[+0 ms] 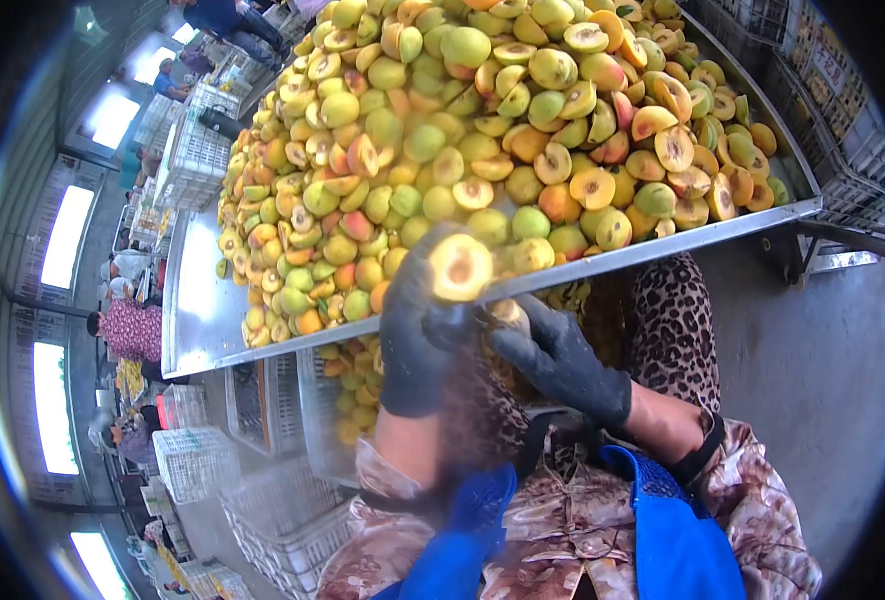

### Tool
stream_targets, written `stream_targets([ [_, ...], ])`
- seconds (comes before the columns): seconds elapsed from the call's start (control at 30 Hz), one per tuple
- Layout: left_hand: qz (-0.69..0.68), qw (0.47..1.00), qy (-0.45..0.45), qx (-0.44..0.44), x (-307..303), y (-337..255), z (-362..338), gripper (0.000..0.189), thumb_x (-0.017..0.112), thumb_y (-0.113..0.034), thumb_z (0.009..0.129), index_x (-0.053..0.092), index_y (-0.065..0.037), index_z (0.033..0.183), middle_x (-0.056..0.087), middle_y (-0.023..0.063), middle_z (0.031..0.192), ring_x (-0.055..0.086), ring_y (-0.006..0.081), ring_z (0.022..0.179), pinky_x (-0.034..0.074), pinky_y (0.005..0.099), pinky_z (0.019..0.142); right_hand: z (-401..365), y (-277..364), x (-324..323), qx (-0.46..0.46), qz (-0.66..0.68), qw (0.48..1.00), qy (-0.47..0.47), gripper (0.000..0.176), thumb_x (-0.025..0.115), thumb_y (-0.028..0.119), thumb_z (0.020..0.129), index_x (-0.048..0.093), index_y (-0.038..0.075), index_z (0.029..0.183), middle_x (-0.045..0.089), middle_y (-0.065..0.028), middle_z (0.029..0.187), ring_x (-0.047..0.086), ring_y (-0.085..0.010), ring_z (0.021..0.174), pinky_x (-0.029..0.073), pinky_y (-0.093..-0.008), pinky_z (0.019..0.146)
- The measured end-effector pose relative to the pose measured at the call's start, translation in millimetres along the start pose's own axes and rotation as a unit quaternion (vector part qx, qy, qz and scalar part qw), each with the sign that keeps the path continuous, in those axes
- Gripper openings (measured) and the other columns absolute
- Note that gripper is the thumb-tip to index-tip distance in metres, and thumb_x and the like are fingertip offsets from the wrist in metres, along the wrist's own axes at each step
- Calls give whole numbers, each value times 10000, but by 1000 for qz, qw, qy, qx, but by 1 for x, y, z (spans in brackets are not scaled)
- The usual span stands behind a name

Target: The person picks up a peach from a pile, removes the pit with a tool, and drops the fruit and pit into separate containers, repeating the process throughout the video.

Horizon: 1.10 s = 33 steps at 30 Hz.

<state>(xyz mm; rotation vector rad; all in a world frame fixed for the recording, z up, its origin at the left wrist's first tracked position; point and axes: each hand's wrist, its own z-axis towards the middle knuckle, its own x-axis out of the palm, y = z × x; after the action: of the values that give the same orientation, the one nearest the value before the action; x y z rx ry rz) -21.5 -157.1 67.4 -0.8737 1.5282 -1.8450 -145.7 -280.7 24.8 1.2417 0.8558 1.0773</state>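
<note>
My left hand (411, 335), in a dark rubber glove, is closed around a peach half (461, 267) just over the near rim of the metal table. The cut face of that half points up at me, pale in the middle. Beside it my right hand (568, 360), gloved too, pinches a second piece of peach (508, 316), partly hidden by the fingers. The two hands nearly touch. Beyond them a big heap of yellow-green peaches (443, 150), many cut in half, covers the metal table (198, 290). A smear over the lens blurs part of the view.
The table's raised metal rim (653, 232) runs just in front of my hands. Below left stand white plastic crates (288, 520), and more peaches (348, 400) lie under the rim. Stacked crates (843, 140) stand at right. Several people (131, 328) sit along the left.
</note>
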Motion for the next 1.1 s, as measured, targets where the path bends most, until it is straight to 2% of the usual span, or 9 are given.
stream_targets([
  [0.2,-243,963,-93,-65,47,-19,-40,430,471,-241,1091,524,65,1388,642,176,1269,649,256,1130,540,381,982,-16,14,8,-41,0,999,-33,354,678,230,969,583,-6,1215,691,-254,921,710,-395,860,537,-438,727],
  [0.37,69,990,-62,107,52,-13,-45,348,510,-118,1061,533,66,1355,639,212,1304,669,289,1116,570,389,940,-25,24,-1,-26,-21,999,-30,359,692,250,964,581,-10,1186,695,-252,919,709,-412,851,538,-452,708],
  [0.53,96,986,-71,116,61,-14,-45,425,435,-307,1105,576,46,1294,635,184,1271,640,245,1120,548,361,964,-28,24,-4,-7,-13,1000,-15,330,695,255,964,581,-5,1134,698,-246,913,708,-414,839,536,-458,702],
  [0.63,83,988,-103,76,75,-26,-46,339,489,-261,1086,650,34,1129,686,178,1140,678,232,951,548,361,888,-35,21,-6,5,19,1000,8,338,680,247,974,583,-8,1173,703,-230,938,716,-374,827,536,-447,698],
  [0.7,-79,988,-129,-37,87,-35,-49,405,480,-338,1091,679,15,1082,704,154,1059,671,210,907,538,347,858,-37,18,-9,-45,29,999,-3,342,666,243,987,582,-8,1205,706,-200,964,716,-313,839,534,-431,704],
  [0.8,2,995,-92,-29,88,-33,-42,481,474,-409,1086,710,3,1007,723,117,973,675,191,883,537,332,822,-35,11,-11,-98,42,994,-6,332,628,227,1011,579,-10,1239,688,-143,959,681,-216,826,526,-398,703],
  [0.93,-44,997,-66,11,88,-17,-32,353,594,-313,1053,708,13,982,731,98,947,676,148,847,547,301,760,-42,1,-13,19,58,998,9,275,570,200,1031,591,-5,1214,641,-57,897,601,-134,762,501,-334,685],
  [1.07,115,953,-49,277,95,-16,-22,231,682,-200,992,709,13,907,713,70,816,663,137,696,528,293,638,-55,18,-14,116,139,983,13,162,546,202,1039,603,54,1071,579,21,845,539,-91,731,447,-265,631],
  [1.1,79,968,-1,238,91,-15,-21,232,679,-197,989,707,14,899,717,73,827,666,141,715,528,290,653,-59,22,-17,135,169,976,25,153,549,209,1042,602,66,1050,575,27,839,535,-84,731,437,-258,623],
])
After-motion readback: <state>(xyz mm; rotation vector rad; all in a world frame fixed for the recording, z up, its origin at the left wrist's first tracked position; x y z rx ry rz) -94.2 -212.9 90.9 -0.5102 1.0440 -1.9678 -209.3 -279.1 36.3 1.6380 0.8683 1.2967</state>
